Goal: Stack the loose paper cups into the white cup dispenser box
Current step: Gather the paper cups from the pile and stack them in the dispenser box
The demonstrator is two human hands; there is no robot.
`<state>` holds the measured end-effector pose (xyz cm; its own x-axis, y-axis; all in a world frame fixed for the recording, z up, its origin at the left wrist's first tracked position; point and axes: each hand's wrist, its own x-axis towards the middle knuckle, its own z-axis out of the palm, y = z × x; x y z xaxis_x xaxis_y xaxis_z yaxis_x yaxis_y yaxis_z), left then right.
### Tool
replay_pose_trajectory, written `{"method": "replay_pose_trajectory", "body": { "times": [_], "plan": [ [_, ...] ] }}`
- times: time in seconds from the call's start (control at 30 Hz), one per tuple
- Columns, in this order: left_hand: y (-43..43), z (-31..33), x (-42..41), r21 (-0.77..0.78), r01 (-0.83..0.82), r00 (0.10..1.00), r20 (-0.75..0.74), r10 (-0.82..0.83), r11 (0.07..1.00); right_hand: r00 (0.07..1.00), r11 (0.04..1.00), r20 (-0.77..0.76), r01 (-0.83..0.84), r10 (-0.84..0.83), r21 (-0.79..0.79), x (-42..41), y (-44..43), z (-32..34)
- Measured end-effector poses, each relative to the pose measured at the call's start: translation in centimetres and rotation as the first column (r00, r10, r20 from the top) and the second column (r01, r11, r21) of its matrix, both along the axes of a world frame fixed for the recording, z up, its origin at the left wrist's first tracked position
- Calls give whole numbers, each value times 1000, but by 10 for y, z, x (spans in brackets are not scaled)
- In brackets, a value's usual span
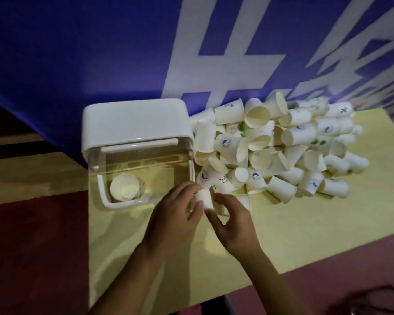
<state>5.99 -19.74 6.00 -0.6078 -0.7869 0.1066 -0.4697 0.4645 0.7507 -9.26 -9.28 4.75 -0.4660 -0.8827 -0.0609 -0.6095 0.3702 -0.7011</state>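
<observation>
The white cup dispenser box stands at the table's far left, its clear front compartment open at the top. One paper cup sits mouth-up inside it, at the left. A big heap of loose paper cups lies to the right of the box. In front of the box's right corner, my left hand grips a small white cup with curled fingers. My right hand is just beside it, fingers spread and touching the same cup from the right.
The pale yellow table has bare surface in front of the heap and around my hands. A blue banner with white lettering hangs right behind the box and cups. Dark red floor shows at left.
</observation>
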Motion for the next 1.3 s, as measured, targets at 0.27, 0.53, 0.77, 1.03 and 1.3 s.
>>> {"method": "replay_pose_trajectory", "body": {
  "times": [0.27, 0.53, 0.77, 1.03, 1.3],
  "plan": [
    [41, -55, -130, 14, 381, 800, 496, -337, 925, 960, 956, -5, 280, -281, 82, -109, 84, -15],
    [61, -105, -159, -76, 369, 717, 658, -232, 926, 968, 960, 27, 245, -250, 133, -173, 103, -26],
    [71, -78, -143, 0, 126, 880, 462, -112, 992, 992, 992, 35, 124, -125, 35, -189, 64, -12],
    [79, -27, -78, 303, -384, 921, 60, 385, 872, 965, 993, -233, -117, 117, 17, -159, -66, 9],
    [73, -5, -55, 383, -497, 816, -98, 570, 778, 928, 987, -338, -142, 159, 75, -154, -93, -10]
  ]
}}
